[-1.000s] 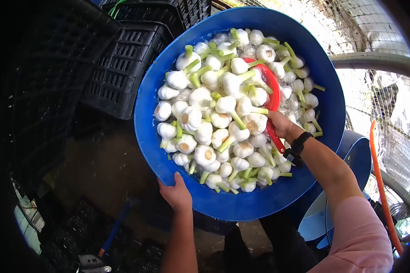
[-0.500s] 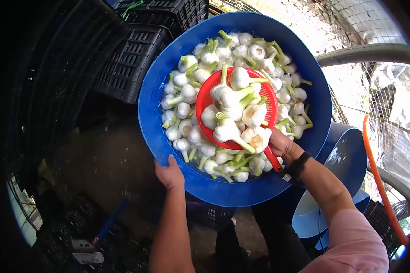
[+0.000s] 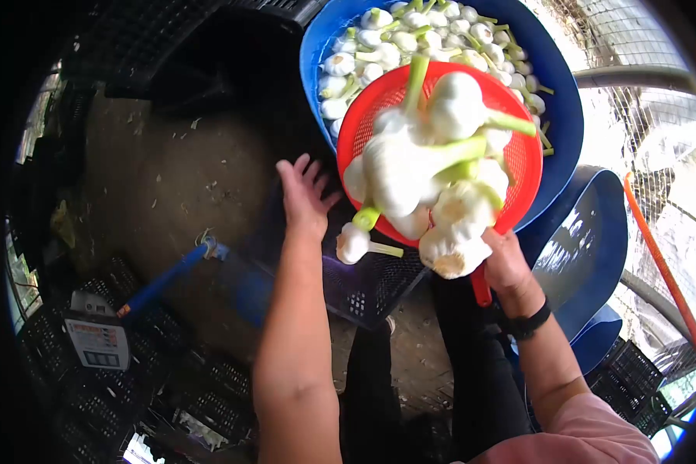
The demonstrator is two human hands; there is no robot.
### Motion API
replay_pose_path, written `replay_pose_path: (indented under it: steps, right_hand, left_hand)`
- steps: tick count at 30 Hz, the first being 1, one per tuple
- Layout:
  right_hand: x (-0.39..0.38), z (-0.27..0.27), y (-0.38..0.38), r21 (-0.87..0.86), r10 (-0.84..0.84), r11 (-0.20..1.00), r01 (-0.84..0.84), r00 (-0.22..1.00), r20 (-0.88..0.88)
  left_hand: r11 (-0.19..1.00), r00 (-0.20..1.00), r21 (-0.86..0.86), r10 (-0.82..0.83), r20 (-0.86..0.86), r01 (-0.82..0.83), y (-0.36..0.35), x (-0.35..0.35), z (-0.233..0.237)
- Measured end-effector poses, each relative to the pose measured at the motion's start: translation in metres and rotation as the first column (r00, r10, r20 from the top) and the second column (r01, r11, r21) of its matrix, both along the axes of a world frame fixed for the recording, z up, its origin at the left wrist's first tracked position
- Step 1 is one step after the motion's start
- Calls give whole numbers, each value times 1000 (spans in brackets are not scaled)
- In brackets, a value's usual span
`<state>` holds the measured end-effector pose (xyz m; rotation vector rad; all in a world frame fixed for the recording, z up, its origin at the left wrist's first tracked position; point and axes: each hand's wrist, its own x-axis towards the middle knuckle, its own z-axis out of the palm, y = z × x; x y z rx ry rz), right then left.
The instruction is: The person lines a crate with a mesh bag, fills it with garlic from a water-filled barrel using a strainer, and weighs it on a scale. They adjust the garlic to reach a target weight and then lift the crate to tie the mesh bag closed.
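My right hand [image 3: 506, 263] is closed on the handle of a red colander [image 3: 524, 166]. The colander is heaped with white garlic bulbs [image 3: 398, 174] on short green stems, blurred by motion. To its left, my left hand [image 3: 305, 197] is open with fingers spread, holding nothing. One loose garlic bulb [image 3: 353, 243] shows just below the colander's rim, over a black plastic crate [image 3: 371, 286]. Behind the colander stands a blue tub [image 3: 566, 116], with many more garlic bulbs [image 3: 387, 54] in it. The colander hides the tub's near part.
A blue curved container [image 3: 588, 240] stands at the right, near an orange hose [image 3: 661, 267] and wire mesh. At the lower left are a scale [image 3: 97, 340], a blue pole [image 3: 166, 278] and black crates. More black crates [image 3: 626, 375] sit at the lower right.
My right hand has brought the full colander out from over the tub, nearer to me. My left hand has left the tub's rim and spread open. A loose bulb now shows below the colander.
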<state>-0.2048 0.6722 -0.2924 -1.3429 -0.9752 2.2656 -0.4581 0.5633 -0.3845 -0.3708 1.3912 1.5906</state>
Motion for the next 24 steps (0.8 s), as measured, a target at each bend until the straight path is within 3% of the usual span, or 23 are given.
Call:
replay_pose_path:
  steps: [2, 4, 5, 6, 7, 8, 9, 10, 11, 12, 13, 14, 16, 17, 18, 19, 20, 21, 22, 24]
  right_hand:
    - [-8, 7, -48, 63, 61, 996, -65, 996, 64]
    - [-22, -12, -89, 438, 140, 879, -188, 980, 141]
    - [-29, -13, -102, 679, 36, 689, -254, 947, 318]
    - [-26, -25, -116, 795, 22, 496, -348, 921, 389]
    - [-27, -35, -123, 771, 82, 476, -423, 895, 439]
    - [-29, -35, -124, 780, 83, 417, -467, 874, 478]
    - [-30, -34, -126, 785, 79, 356, -507, 853, 516]
    - [-35, -28, -125, 817, 42, 254, -517, 850, 525]
    - [-36, -22, -122, 812, 63, 251, -527, 846, 530]
    - [-37, -11, -118, 825, 89, 279, -492, 868, 488]
    - [-33, -13, -110, 803, 94, 410, -432, 896, 434]
    - [-28, -18, -102, 763, 91, 535, -362, 923, 374]
    - [-22, 6, -65, 779, -56, 592, -210, 953, 299]
    - [-18, 18, -46, 784, -131, 607, -128, 957, 257]
    - [-7, 23, -12, 854, -190, 463, -239, 914, 359]
    - [6, 24, 19, 836, -247, 502, -224, 888, 387]
    - [20, 22, 57, 755, -291, 635, -164, 854, 431]
    - [34, 15, 95, 701, -305, 693, -169, 812, 498]
    - [46, 7, 132, 684, -310, 692, -232, 760, 571]
    - [61, -14, 195, 739, -343, 466, -486, 670, 658]
  left_hand:
    - [983, 991, 174, 42, 125, -64, -48, 9, 14]
    - [953, 975, 289, 22, 220, -86, -89, 13, 9]
    - [946, 949, 259, 117, 293, -197, -106, 17, 3]
    - [974, 970, 99, 187, 154, -204, -118, 21, 5]
    - [963, 966, 153, 195, 170, -222, -150, 17, -24]
    - [953, 961, 186, 205, 186, -239, -153, 21, -13]
    - [956, 937, 33, 280, 209, -293, -156, 21, -13]
    - [957, 941, 62, 265, 208, -283, -173, 23, -22]
    - [957, 946, 92, 251, 207, -274, -189, 25, -30]
    - [993, 993, 43, 108, 54, -111, -208, 28, -48]
    - [1000, 1000, 9, -7, -16, 7, -220, 27, -57]
    - [969, 999, -243, -34, -15, 29, -216, 26, -53]
    - [723, 997, -689, -81, -4, 56, -197, 21, -32]
    - [763, 993, -646, -89, -73, 21, -178, 21, -23]
    - [822, 981, -569, -115, -155, 6, -150, 20, -12]
    - [874, 963, -486, -129, -237, -2, -117, 19, -2]
    - [916, 939, -402, -133, -316, -6, -83, 16, 6]
    - [931, 906, -365, -172, -386, 21, -47, 10, 10]
    - [942, 867, -333, -206, -454, 50, -12, 4, 12]
    - [911, 779, -409, -289, -557, 45, 50, -4, 9]
